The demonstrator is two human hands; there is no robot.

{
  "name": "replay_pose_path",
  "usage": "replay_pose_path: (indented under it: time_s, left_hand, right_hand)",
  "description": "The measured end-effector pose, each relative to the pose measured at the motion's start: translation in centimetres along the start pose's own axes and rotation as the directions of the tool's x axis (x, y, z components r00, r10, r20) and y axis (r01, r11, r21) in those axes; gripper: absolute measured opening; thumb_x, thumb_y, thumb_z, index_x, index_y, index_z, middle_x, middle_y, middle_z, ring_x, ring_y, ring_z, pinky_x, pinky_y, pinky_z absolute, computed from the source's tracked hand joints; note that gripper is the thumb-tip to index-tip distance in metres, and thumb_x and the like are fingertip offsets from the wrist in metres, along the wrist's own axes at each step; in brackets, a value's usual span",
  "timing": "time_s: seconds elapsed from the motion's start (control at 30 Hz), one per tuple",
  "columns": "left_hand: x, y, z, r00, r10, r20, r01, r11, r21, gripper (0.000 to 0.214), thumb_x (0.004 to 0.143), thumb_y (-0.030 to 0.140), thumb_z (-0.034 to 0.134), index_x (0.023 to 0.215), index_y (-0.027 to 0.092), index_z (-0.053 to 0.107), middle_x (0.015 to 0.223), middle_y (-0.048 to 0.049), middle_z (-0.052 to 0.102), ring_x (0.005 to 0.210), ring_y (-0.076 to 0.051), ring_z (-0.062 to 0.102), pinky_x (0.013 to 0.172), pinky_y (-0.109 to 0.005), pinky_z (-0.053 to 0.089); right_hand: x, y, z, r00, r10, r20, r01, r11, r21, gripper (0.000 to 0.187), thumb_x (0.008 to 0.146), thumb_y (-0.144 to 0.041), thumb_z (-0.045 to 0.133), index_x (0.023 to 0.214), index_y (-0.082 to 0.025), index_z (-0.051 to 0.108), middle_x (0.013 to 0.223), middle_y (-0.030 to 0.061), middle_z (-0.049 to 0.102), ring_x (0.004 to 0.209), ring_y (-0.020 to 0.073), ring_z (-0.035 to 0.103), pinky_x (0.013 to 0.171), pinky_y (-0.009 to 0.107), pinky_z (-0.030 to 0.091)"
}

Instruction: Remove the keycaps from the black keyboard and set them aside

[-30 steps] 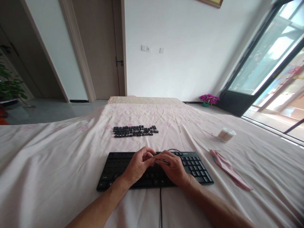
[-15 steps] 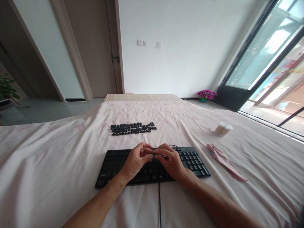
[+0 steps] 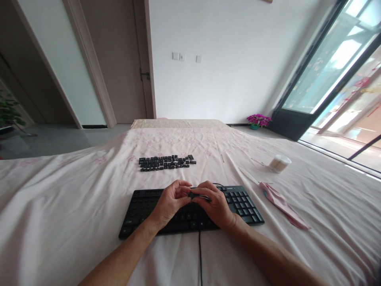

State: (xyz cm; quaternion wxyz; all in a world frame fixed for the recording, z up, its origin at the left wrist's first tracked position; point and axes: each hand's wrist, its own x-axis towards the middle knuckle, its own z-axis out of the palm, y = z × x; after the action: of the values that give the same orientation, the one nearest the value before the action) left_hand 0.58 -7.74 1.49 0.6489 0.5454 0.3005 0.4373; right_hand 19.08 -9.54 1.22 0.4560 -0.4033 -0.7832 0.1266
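Both hands meet over the middle of a black keyboard (image 3: 175, 226). My left hand (image 3: 171, 198) is closed, pinching a small black keycap (image 3: 192, 195) between thumb and fingertips. My right hand (image 3: 212, 202) is closed too, its fingertips against the keycap. A thin dark tool (image 3: 204, 197) shows between its thumb and forefinger; its exact kind is too small to tell. The keyboard's left and middle parts are largely stripped of caps, while the number pad at right keeps its keys. Beyond the keyboard, several loose black keycaps (image 3: 162, 162) lie in rows.
Right of the keyboard lies a crumpled pink cloth (image 3: 284, 208). Behind it stands a clear tub of cotton swabs (image 3: 279, 163). A single swab (image 3: 222, 158) rests near the keycaps. The keyboard's cable (image 3: 200, 254) runs toward me over the pale pink tablecloth (image 3: 74, 202).
The view has tilted up very slightly. Both hands stay together in the same place; the small keycap between the fingertips now shows more clearly.
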Motion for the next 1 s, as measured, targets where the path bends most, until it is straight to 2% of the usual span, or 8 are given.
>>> replay_pose_path:
  time_s: [0.57, 1.0]
  left_hand:
    - [-0.11, 0.34, 0.11, 1.000, -0.007, -0.020, 0.006, 0.999, -0.038, 0.042, 0.072, 0.026, 0.073, 0.108, 0.016, 0.055, 0.094, -0.0055, 0.067, 0.088, -0.017, 0.062, 0.083, -0.029, 0.046]
    - [0.04, 0.17, 0.08, 1.000, -0.002, -0.028, 0.001, 0.999, -0.032, 0.041, 0.069, 0.022, 0.073, 0.107, 0.016, 0.057, 0.093, -0.0051, 0.068, 0.090, -0.017, 0.063, 0.085, -0.030, 0.046]
  right_hand:
    - [-0.07, -0.04, 0.02, 0.999, -0.021, -0.033, 0.021, 1.000, -0.013, 0.021, 0.082, -0.022, 0.063, 0.103, -0.026, 0.068, 0.089, 0.0037, 0.060, 0.082, 0.0153, 0.061, 0.074, 0.027, 0.052]
    - [-0.20, -0.23, 0.10, 0.999, -0.043, 0.017, 0.043, 0.998, -0.035, 0.027, 0.084, -0.018, 0.059, 0.107, -0.027, 0.067, 0.092, 0.0036, 0.061, 0.083, 0.0147, 0.062, 0.075, 0.026, 0.052]
